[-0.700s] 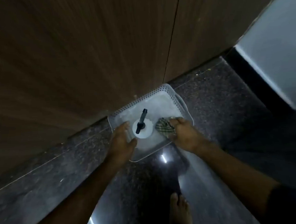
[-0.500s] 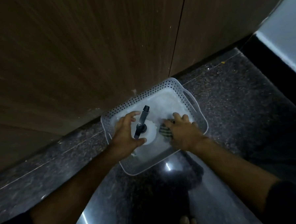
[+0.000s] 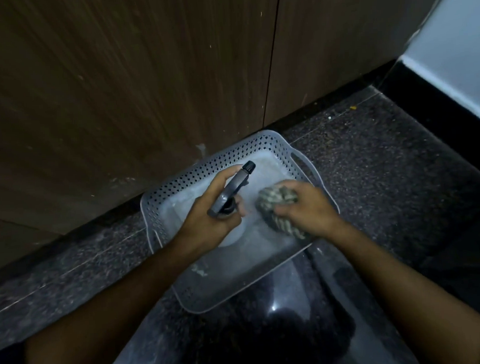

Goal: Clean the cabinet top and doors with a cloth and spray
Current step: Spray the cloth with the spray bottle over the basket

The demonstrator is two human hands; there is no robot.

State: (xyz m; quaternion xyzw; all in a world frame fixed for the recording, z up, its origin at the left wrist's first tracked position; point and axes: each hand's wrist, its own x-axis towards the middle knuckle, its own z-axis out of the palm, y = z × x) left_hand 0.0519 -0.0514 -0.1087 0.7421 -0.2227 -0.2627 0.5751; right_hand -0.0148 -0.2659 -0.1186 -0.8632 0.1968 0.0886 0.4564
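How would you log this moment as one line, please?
stage: pickup | left hand: grips spray bottle | right hand: grips cloth | both over basket

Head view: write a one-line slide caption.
Left hand grips the spray bottle, right hand the cloth, both over a basket by the cabinet doors.

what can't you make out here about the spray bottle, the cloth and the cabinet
- Spray bottle, head view: the left hand hides most of the body; any label or fill level is unseen.
- Cloth: bunched under the right hand; full pattern hidden.
- Cabinet doors: cut off by the frame's top edge; the cabinet top is out of view.
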